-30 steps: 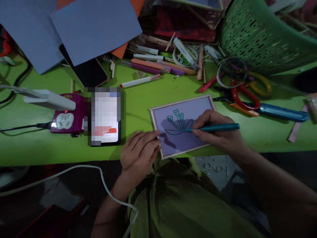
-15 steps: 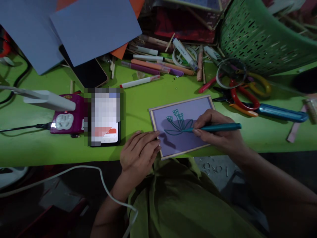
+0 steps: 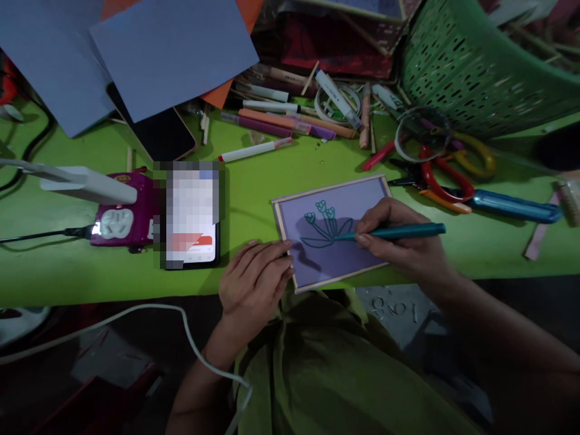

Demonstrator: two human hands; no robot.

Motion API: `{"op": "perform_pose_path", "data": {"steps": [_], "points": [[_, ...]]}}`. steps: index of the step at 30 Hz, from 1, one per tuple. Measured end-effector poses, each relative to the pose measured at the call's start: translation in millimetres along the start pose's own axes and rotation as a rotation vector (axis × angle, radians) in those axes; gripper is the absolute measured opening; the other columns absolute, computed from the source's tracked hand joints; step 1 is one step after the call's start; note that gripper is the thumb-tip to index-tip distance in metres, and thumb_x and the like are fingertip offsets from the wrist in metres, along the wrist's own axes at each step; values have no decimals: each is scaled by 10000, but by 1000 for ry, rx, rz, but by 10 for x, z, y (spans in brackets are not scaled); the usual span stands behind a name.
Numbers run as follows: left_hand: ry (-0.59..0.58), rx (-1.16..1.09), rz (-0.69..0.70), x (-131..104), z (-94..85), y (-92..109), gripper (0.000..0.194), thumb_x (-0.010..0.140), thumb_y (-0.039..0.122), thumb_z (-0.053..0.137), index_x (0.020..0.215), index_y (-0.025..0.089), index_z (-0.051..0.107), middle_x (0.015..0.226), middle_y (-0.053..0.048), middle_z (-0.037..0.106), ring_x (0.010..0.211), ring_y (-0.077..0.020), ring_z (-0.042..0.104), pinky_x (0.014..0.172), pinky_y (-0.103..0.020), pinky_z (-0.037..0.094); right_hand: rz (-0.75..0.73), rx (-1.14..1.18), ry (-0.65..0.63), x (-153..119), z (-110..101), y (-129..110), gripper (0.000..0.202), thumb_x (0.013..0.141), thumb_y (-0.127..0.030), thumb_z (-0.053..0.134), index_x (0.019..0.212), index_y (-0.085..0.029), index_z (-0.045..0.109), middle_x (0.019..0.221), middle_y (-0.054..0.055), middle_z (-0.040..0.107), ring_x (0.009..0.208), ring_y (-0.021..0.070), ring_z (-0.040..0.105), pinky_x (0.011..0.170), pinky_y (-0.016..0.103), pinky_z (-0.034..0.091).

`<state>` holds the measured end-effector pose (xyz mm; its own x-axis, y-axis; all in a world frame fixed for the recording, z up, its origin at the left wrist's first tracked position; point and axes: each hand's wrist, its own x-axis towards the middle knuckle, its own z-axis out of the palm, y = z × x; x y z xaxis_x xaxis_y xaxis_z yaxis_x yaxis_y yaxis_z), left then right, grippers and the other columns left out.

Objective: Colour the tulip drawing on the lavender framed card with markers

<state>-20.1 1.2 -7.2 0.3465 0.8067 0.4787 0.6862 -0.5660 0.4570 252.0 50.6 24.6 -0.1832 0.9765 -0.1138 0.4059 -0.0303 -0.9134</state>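
A purple card [image 3: 357, 263] edged with thin wooden strips lies at the front of the green table, slightly tilted. On it is a green line drawing of flowers [image 3: 324, 220] with stems and leaves. My right hand [image 3: 396, 241] pinches a teal marker pen [image 3: 408, 231], its tip at the base of the stems. My left hand [image 3: 258, 272] lies at the card's left edge, fingers stretched out, fingertips touching the wooden strip. The fingertips are partly hidden at the frame.
A lit phone [image 3: 193, 211] lies left, by a purple power socket [image 3: 118, 214] with a white charger. Behind are several markers [image 3: 254, 149], another phone [image 3: 167, 136] and blue-grey sheets [image 3: 176, 54]. Scissors and pliers [image 3: 446, 181] lie right, below a green basket [image 3: 475, 72].
My right hand and the marker's rear end have shifted slightly to the right, while the tip stays near the stem base. My left hand and the card are practically still.
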Motion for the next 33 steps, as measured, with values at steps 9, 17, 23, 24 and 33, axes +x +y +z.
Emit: {"op": "perform_pose_path", "data": {"steps": [9, 17, 23, 24, 33], "points": [[2, -9, -8, -19, 10, 2, 99, 1027, 184, 637, 1099, 240, 672, 1203, -44, 829, 1087, -182, 785, 1098, -396, 588, -15, -33, -31, 15, 2, -19, 241, 836, -413, 834, 767, -266, 657, 700, 6, 675, 585, 165, 568, 510, 313, 432], [13, -9, 3, -11, 10, -6, 82, 1029, 190, 636, 1085, 228, 681, 1186, -50, 832, 1071, -187, 788, 1078, -389, 592, -30, -39, -38, 20, 5, -25, 258, 845, -432, 829, 772, -260, 651, 715, 10, 687, 584, 164, 575, 517, 310, 449], [11, -8, 13, -3, 3, -10, 76, 1028, 184, 636, 1078, 216, 684, 1178, -62, 832, 1073, -189, 787, 1077, -386, 587, -74, 3, -4, 23, 5, -3, 229, 858, -396, 822, 792, -256, 654, 717, 3, 685, 569, 150, 566, 509, 292, 436], [10, -7, 15, -3, 3, -11, 76, 1028, 186, 637, 1079, 215, 685, 1177, -62, 833, 1070, -190, 787, 1076, -388, 587, -71, 3, -11, 22, 4, -1, 230, 858, -400, 826, 795, -257, 657, 719, 4, 687, 570, 152, 568, 511, 294, 440], [16, -10, 14, -9, 24, -10, 69, 1030, 186, 636, 1080, 207, 679, 1174, -68, 830, 1084, -190, 780, 1098, -383, 569, -53, 5, -34, 10, 1, 3, 249, 855, -411, 841, 784, -255, 661, 704, 4, 670, 557, 146, 552, 488, 296, 423]]}}
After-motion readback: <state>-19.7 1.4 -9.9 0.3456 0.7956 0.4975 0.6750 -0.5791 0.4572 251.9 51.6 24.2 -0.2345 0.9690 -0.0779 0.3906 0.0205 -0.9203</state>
